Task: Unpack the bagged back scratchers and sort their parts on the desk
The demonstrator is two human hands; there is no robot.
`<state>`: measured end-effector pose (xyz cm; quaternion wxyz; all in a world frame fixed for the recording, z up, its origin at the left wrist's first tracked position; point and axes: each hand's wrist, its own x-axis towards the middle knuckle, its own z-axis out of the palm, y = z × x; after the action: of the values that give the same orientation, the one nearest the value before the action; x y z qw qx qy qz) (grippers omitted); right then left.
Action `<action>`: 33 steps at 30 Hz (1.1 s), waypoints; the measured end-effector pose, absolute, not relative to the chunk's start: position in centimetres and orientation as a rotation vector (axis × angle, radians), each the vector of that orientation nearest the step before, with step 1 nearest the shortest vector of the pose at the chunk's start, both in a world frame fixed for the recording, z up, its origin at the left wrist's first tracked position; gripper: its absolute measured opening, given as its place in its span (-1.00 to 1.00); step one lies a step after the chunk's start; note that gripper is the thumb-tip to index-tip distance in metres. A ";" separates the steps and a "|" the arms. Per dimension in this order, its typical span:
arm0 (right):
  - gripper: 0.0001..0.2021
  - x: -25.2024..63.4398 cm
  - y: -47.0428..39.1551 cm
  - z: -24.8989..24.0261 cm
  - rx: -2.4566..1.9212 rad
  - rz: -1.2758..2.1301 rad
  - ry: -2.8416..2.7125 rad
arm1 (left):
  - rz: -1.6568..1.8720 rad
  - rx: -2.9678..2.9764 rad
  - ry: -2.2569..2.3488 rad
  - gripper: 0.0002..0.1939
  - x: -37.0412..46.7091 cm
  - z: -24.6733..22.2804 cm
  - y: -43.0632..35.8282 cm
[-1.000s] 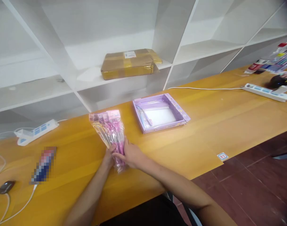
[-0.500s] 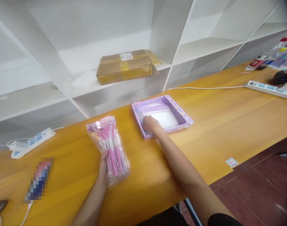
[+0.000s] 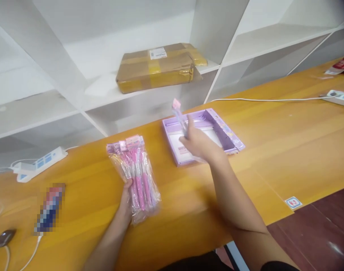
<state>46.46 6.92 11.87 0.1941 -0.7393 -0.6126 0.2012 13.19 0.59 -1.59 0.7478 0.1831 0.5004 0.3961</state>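
Observation:
My left hand [image 3: 126, 199] grips the lower left side of a bundle of bagged back scratchers [image 3: 138, 180]; pink handles, metal shafts and claw-like heads show through the clear plastic. Over the open purple box [image 3: 170, 145] is my right hand [image 3: 198, 141], closed on a slim bagged back scratcher [image 3: 178, 112] with a pink top that sticks up past the thumb. Its lower part is mostly hidden by the hand and blurred. Inside the box, a purple claw-headed back scratcher [image 3: 200, 118] lies along the far side, by a white bottom.
A taped cardboard parcel [image 3: 157, 69] rests on the white shelf behind the table. Power strips [image 3: 43, 163] lie at left and far right, with a white cable [image 3: 253, 99] along the back. A pixelated object [image 3: 49, 210] and a small dark device [image 3: 5, 238] are at left.
My right hand has risen from inside the purple box with the slim bagged back scratcher. My left hand keeps its hold on the bundle. The camera view has shifted slightly.

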 end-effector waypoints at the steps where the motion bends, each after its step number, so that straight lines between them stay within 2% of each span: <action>1: -0.13 44.3 6.1 12.1 -1.989 0.566 -1.824 | 0.863 0.375 1.080 -0.41 13.4 -1.6 0.7; 5: -0.13 34.1 4.4 9.9 -1.780 0.613 -2.242 | 0.934 0.299 0.984 -0.46 14.5 -2.0 1.6; 8: -0.21 29.4 4.3 6.9 -1.700 0.601 -2.258 | 1.063 0.319 0.925 -0.47 14.6 -2.5 2.4; 13: -0.20 29.4 3.5 4.2 -1.746 0.643 -2.112 | 0.976 0.518 1.080 -0.38 13.4 -2.8 3.5; 19: -0.25 29.9 2.0 2.7 -1.709 0.746 -2.070 | 0.862 1.248 1.413 -0.24 11.9 -1.1 3.8; 22: -0.24 28.9 2.3 2.8 -1.728 0.708 -2.109 | 0.603 1.559 1.620 -0.16 10.5 0.6 3.9; 26: -0.20 26.4 3.3 3.4 -1.764 0.623 -2.199 | 0.292 1.855 1.781 -0.19 7.1 2.3 4.6; 33: -0.18 20.4 4.6 3.1 -1.765 0.618 -2.266 | 0.567 1.771 1.785 -0.03 1.1 1.6 5.1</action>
<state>20.39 4.62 3.11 0.1016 -0.5975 -0.7673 0.2094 1.07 5.12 1.59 0.2783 0.6600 0.6650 0.2114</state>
